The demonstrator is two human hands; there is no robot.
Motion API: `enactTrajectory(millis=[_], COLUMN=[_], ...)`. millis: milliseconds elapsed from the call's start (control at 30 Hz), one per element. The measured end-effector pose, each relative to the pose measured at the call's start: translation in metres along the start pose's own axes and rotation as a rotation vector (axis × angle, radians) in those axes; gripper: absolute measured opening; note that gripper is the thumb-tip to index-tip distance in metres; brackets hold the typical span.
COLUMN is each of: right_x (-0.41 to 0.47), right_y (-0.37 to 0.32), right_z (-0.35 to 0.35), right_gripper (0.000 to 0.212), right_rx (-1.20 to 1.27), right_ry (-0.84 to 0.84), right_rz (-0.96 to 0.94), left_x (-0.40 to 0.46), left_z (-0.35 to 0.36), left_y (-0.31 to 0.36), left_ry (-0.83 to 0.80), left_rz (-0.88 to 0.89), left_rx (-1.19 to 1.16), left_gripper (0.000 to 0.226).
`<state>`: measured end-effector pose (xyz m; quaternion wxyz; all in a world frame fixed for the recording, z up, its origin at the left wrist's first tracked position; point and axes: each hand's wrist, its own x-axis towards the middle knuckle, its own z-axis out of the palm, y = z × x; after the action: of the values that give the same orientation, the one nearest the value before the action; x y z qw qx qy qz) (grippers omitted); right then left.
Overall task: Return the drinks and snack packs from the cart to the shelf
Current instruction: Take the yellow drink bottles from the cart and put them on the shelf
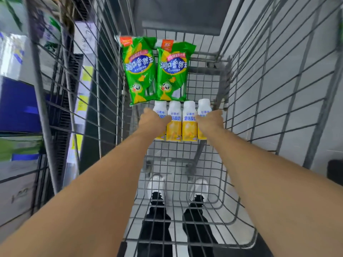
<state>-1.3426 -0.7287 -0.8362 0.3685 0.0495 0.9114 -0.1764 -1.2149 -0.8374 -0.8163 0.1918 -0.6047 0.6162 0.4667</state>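
Observation:
Several yellow-and-white drink bottles lie side by side on the floor of the wire cart (185, 160), caps pointing away from me. My left hand (152, 120) grips the leftmost bottle (160, 109), and my right hand (210, 120) grips the rightmost bottle (204, 106). Two middle bottles (182, 125) lie untouched between my hands. Beyond the bottles, two green snack packs, one (139, 71) on the left and one (172, 73) on the right, lie flat next to each other against the cart's far end.
The cart's wire sides (269, 89) rise steeply on both flanks and hem in my forearms. A shelf (18, 104) with blue, white and green boxes runs along the left, blurred. My white shoes (156, 184) show through the cart floor on grey tiles.

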Motion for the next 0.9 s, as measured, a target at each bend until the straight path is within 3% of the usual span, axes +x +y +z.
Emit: enactTrajectory(millis=[200, 533, 667, 833, 900], right_x=[0.009, -0.012, -0.046, -0.122, -0.159], right_y=[0.005, 0.004, -0.019, -0.065, -0.087], right_z=[-0.004, -0.016, -0.040, -0.103, -0.135], right_gripper=[0.078, 0.068, 0.063, 0.054, 0.052], right_rx=[-0.177, -0.058, 0.015, 0.072, 0.045], right_ry=[-0.003, -0.072, -0.130, -0.192, -0.163], right_rz=[0.000, -0.060, -0.153, -0.344, -0.443], left_x=[0.008, -0.002, -0.032, -0.107, -0.145], left_z=[0.000, -0.006, -0.027, -0.098, -0.136], left_y=[-0.007, -0.016, -0.003, 0.026, 0.037], left_ry=[0.028, -0.079, -0.096, -0.131, -0.122], left_rz=[-0.069, -0.105, -0.046, 0.114, 0.208], left_rx=[-0.032, -0.156, -0.158, -0.256, -0.297], left_gripper=[0.067, 0.053, 0.044, 0.077, 0.050])
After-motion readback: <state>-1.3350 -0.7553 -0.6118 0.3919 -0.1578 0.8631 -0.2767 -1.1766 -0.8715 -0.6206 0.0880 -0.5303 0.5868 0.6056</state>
